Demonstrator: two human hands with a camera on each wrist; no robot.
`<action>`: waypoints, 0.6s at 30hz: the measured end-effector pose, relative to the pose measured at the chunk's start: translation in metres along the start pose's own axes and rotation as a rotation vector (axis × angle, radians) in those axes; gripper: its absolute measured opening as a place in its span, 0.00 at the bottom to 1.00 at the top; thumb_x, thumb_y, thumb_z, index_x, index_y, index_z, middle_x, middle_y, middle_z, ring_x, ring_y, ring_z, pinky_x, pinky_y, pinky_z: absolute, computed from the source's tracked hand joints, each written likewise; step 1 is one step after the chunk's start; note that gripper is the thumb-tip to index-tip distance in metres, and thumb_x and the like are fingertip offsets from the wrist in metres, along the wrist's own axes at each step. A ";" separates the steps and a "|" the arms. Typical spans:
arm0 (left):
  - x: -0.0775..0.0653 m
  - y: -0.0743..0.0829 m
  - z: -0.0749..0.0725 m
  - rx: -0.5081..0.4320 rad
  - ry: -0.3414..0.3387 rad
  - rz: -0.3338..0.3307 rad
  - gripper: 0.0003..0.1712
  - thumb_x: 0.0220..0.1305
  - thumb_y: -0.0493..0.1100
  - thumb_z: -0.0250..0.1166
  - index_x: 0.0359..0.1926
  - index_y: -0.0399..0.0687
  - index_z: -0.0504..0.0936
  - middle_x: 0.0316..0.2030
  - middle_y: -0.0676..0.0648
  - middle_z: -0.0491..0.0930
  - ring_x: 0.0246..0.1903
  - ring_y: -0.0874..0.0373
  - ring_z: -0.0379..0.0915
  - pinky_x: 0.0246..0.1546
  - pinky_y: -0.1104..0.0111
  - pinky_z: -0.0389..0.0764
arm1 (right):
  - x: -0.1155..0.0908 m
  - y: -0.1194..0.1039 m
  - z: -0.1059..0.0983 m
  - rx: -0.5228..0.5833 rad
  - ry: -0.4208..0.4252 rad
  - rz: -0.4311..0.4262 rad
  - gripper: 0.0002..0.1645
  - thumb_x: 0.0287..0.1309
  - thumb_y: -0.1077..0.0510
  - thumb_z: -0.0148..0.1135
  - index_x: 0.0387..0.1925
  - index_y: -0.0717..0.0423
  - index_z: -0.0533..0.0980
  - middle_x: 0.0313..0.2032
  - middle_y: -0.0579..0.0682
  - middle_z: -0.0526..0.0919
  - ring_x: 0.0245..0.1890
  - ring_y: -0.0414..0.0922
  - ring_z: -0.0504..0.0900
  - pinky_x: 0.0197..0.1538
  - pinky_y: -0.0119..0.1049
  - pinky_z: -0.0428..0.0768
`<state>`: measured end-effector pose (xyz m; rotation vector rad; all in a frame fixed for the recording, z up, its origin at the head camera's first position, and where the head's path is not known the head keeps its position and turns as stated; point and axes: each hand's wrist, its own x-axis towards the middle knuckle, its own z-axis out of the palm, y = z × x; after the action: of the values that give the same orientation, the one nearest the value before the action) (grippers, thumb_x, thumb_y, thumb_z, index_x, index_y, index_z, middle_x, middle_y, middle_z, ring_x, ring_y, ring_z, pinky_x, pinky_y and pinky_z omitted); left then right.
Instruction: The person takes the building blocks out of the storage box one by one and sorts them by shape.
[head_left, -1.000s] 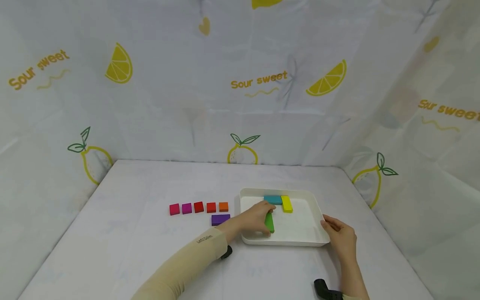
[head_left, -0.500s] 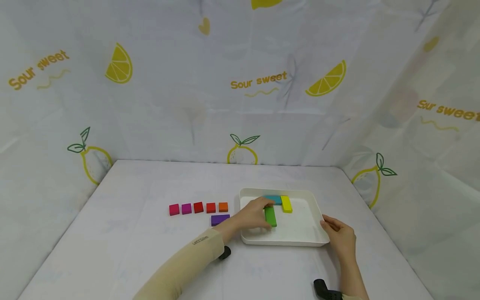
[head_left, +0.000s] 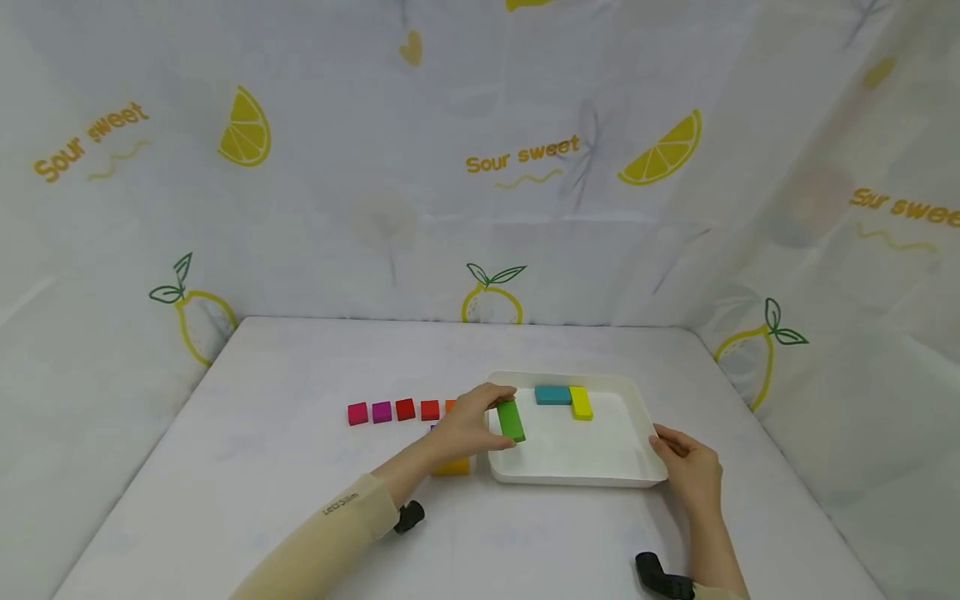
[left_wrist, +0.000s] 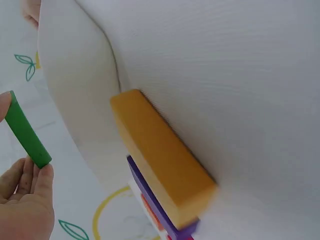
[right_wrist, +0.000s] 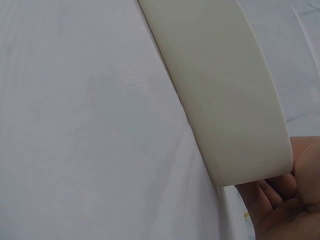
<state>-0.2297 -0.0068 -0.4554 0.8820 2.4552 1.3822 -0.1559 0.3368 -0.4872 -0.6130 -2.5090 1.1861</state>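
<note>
Leftward out of the tray (head_left: 645,433), toward nine o'clock, the left hand (head_left: 465,425) is carrying the pinched green block (head_left: 511,420); the right hand (head_left: 690,471) is gripping the tray's corner. Setting it by the orange block (left_wrist: 160,160) looks next.

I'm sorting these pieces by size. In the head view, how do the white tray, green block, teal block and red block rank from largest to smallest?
1. white tray
2. green block, held by the left hand
3. teal block, a bit shorter, though lying farther back, so unsure
4. red block
</note>
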 end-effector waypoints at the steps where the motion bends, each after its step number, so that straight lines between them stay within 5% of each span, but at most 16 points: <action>1: -0.006 -0.001 -0.003 0.001 0.015 -0.009 0.41 0.54 0.44 0.75 0.68 0.43 0.69 0.62 0.47 0.75 0.64 0.49 0.73 0.67 0.54 0.75 | 0.000 0.000 0.000 -0.002 -0.002 0.000 0.22 0.64 0.50 0.64 0.54 0.58 0.82 0.50 0.61 0.86 0.30 0.09 0.67 0.34 0.06 0.69; 7: -0.045 -0.010 -0.014 0.065 0.141 -0.055 0.42 0.51 0.42 0.76 0.67 0.41 0.70 0.59 0.46 0.77 0.57 0.51 0.76 0.60 0.56 0.81 | 0.001 0.000 0.002 -0.009 -0.007 -0.001 0.22 0.64 0.49 0.64 0.54 0.57 0.82 0.50 0.60 0.86 0.30 0.07 0.65 0.35 0.06 0.67; 13: -0.081 -0.011 -0.007 0.108 0.246 -0.165 0.42 0.49 0.41 0.78 0.65 0.38 0.71 0.55 0.46 0.78 0.54 0.53 0.75 0.54 0.60 0.85 | 0.002 0.000 0.002 -0.001 0.001 -0.004 0.22 0.63 0.50 0.64 0.54 0.58 0.82 0.50 0.61 0.85 0.29 0.07 0.65 0.34 0.06 0.68; 18: -0.099 -0.008 -0.001 0.156 0.242 -0.189 0.42 0.47 0.40 0.78 0.64 0.34 0.72 0.55 0.42 0.78 0.54 0.49 0.77 0.54 0.60 0.84 | 0.004 0.001 0.002 -0.008 0.013 0.001 0.21 0.62 0.50 0.65 0.53 0.57 0.82 0.47 0.59 0.87 0.29 0.06 0.65 0.35 0.06 0.67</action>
<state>-0.1537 -0.0686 -0.4734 0.5172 2.7750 1.3136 -0.1598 0.3375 -0.4891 -0.6225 -2.5040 1.1689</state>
